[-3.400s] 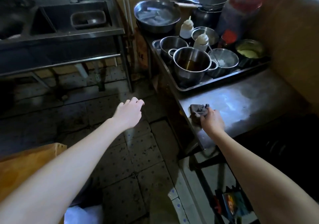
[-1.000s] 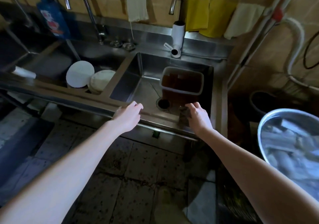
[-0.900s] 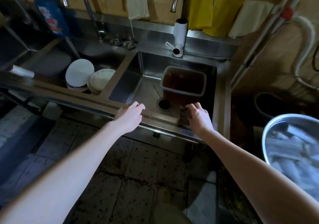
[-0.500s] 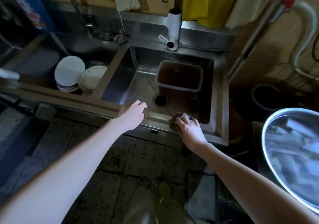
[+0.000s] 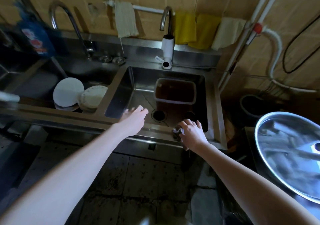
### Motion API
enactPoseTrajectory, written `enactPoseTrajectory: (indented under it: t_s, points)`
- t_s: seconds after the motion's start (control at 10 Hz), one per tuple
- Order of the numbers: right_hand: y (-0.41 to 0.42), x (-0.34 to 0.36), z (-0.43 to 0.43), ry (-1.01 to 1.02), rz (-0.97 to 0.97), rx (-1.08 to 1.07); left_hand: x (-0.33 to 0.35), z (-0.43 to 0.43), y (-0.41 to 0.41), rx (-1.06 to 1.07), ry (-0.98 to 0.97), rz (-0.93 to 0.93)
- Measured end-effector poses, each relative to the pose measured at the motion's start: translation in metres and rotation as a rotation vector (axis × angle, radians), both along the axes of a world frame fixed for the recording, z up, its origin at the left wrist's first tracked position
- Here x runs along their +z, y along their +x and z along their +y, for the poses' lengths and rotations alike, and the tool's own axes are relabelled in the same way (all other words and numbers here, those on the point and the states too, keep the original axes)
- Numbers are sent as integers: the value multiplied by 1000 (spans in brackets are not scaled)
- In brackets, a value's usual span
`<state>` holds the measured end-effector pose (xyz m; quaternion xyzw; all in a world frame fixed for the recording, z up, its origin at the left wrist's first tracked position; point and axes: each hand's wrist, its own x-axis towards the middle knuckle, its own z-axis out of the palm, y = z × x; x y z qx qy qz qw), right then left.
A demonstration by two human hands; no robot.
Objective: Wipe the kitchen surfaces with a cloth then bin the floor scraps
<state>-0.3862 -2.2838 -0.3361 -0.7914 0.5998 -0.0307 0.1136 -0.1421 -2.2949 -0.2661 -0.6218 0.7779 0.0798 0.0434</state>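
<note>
My right hand [image 5: 193, 132] presses a small dark grey cloth [image 5: 177, 132] onto the front rim of the steel sink [image 5: 152, 133], just right of the drain. The cloth is mostly hidden under my fingers. My left hand [image 5: 134, 119] hovers over the same rim further left, fingers apart and holding nothing. The right sink basin [image 5: 131, 93] holds a plastic tub [image 5: 174, 90] of brown liquid. The tiled floor [image 5: 138, 181] below is dark and speckled; I cannot make out single scraps on it.
The left basin holds white plates [image 5: 68, 94]. Two taps [image 5: 167, 37] rise at the back, with yellow and pale cloths [image 5: 195, 29] hanging on the wall. A large steel bowl [image 5: 290, 153] sits at the right, a dark bucket [image 5: 254, 105] behind it.
I turned from the steel counter with pots to the sink. The cloth came off the counter and now lies on the sink's front rim, where my right hand has slid it slightly.
</note>
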Motion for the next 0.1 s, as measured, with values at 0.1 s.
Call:
enactPoseTrajectory:
  t_s: [0.1]
  points:
    - [3, 21, -9, -67, 14, -7, 15, -8, 2, -24, -59, -6]
